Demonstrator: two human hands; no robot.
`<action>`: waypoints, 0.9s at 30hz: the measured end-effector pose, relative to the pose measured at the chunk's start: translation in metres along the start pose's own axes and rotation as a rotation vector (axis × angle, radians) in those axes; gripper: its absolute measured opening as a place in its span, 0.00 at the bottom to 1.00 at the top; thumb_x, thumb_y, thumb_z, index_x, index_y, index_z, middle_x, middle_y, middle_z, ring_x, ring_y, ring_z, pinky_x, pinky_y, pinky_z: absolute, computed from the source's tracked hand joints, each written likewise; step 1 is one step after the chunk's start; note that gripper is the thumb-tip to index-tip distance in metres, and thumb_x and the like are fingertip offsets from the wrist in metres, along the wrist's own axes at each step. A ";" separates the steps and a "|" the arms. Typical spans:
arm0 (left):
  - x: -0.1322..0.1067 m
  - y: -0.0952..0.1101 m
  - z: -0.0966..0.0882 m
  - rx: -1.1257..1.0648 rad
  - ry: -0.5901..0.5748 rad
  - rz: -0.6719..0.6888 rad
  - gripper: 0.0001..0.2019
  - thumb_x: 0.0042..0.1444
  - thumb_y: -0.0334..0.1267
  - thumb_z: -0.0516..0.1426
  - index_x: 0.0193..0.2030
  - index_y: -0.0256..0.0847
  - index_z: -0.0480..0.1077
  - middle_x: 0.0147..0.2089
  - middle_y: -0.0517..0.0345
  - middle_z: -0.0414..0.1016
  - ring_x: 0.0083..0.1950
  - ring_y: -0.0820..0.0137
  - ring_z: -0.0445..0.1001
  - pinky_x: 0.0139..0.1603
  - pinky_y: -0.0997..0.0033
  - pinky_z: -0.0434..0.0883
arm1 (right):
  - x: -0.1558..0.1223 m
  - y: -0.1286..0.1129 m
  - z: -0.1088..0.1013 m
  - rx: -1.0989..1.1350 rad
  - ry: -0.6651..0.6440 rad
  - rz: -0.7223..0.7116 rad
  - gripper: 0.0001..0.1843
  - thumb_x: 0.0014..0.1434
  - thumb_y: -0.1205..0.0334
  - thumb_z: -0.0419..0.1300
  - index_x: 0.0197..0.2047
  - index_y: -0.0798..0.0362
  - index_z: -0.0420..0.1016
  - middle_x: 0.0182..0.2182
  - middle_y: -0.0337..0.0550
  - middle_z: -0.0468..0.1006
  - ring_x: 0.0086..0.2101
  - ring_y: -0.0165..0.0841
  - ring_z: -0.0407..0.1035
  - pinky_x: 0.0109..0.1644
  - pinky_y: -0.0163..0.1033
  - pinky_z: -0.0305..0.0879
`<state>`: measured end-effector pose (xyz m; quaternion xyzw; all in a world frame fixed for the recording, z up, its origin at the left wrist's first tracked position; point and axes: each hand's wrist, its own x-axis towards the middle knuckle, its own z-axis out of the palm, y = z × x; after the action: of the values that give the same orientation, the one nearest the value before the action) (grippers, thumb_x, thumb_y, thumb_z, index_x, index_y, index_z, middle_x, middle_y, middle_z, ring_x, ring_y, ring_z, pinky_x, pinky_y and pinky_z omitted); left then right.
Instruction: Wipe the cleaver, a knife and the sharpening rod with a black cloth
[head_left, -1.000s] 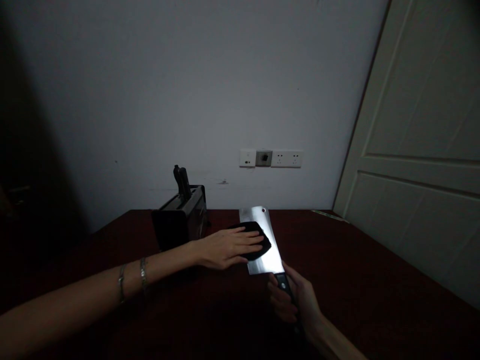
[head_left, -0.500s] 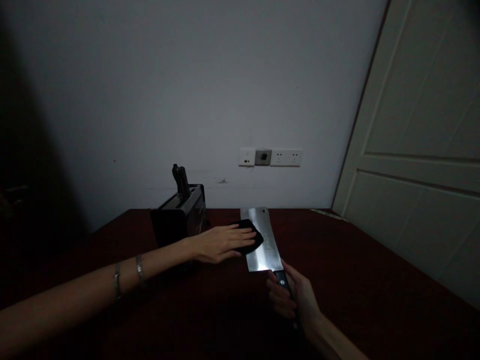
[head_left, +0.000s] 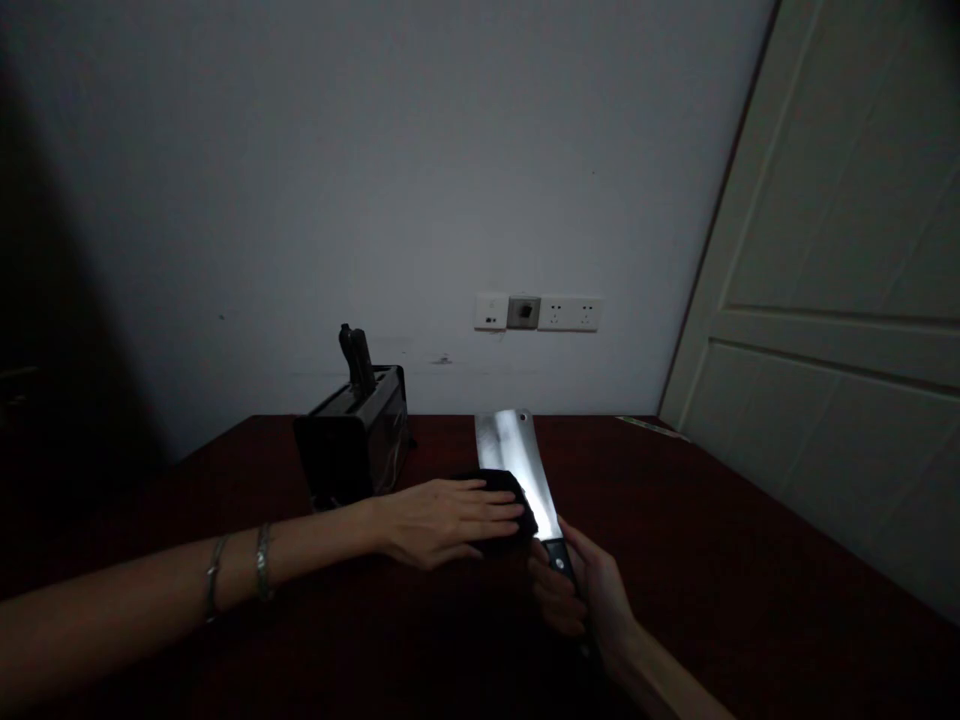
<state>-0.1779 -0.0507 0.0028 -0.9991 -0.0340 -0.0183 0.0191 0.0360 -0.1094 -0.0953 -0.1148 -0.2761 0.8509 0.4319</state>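
Observation:
My right hand (head_left: pixel 581 590) is wrapped round the black handle of a steel cleaver (head_left: pixel 514 455), whose broad blade points away from me over the dark red table (head_left: pixel 712 540). My left hand (head_left: pixel 442 518) lies flat, fingers together, pressing a black cloth (head_left: pixel 506 490) against the near part of the blade, close to the handle. Two bracelets sit on my left wrist.
A dark knife block (head_left: pixel 352 435) with a black handle sticking up from it stands on the table to the left of the cleaver. Wall sockets (head_left: pixel 536 312) are on the white wall behind. A pale door (head_left: pixel 840 300) is at the right.
My left hand slid the cloth along the blade, first away to the left, then back toward the handle. The blade has tilted more on edge, and the view has shifted slightly.

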 end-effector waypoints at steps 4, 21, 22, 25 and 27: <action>-0.003 -0.024 -0.009 0.004 0.034 -0.095 0.24 0.64 0.39 0.44 0.66 0.40 0.46 0.68 0.54 0.44 0.69 0.69 0.41 0.67 0.58 0.45 | 0.001 0.003 0.000 0.009 -0.039 0.005 0.19 0.53 0.47 0.55 0.24 0.56 0.66 0.11 0.28 0.55 0.10 0.19 0.37 0.09 0.26 0.41; -0.002 -0.038 -0.009 0.133 0.090 -0.189 0.26 0.64 0.41 0.43 0.66 0.38 0.43 0.68 0.51 0.44 0.69 0.68 0.39 0.67 0.58 0.43 | 0.002 0.003 0.003 0.006 -0.002 0.018 0.20 0.53 0.47 0.55 0.24 0.56 0.66 0.11 0.28 0.54 0.10 0.19 0.38 0.10 0.26 0.40; 0.001 -0.030 -0.007 0.128 0.072 -0.159 0.26 0.64 0.41 0.43 0.66 0.38 0.43 0.68 0.50 0.44 0.69 0.67 0.40 0.67 0.58 0.44 | 0.002 0.002 0.002 -0.002 0.005 0.009 0.20 0.53 0.46 0.55 0.24 0.56 0.65 0.11 0.27 0.54 0.10 0.19 0.38 0.10 0.26 0.40; 0.005 -0.005 0.002 0.101 0.048 -0.073 0.26 0.63 0.40 0.45 0.66 0.37 0.45 0.68 0.49 0.46 0.68 0.66 0.42 0.66 0.58 0.47 | 0.003 0.001 0.001 -0.025 0.019 -0.002 0.20 0.54 0.46 0.54 0.24 0.56 0.66 0.11 0.27 0.54 0.10 0.19 0.37 0.10 0.27 0.40; 0.006 0.004 0.005 0.088 0.047 -0.043 0.26 0.63 0.40 0.45 0.66 0.37 0.46 0.68 0.49 0.46 0.68 0.66 0.43 0.66 0.59 0.48 | 0.003 0.002 0.001 -0.030 0.020 -0.001 0.21 0.54 0.45 0.54 0.24 0.55 0.66 0.11 0.27 0.54 0.10 0.19 0.37 0.10 0.27 0.40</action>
<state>-0.1718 -0.0542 -0.0020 -0.9956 -0.0557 -0.0407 0.0633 0.0326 -0.1088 -0.0953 -0.1295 -0.2846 0.8453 0.4333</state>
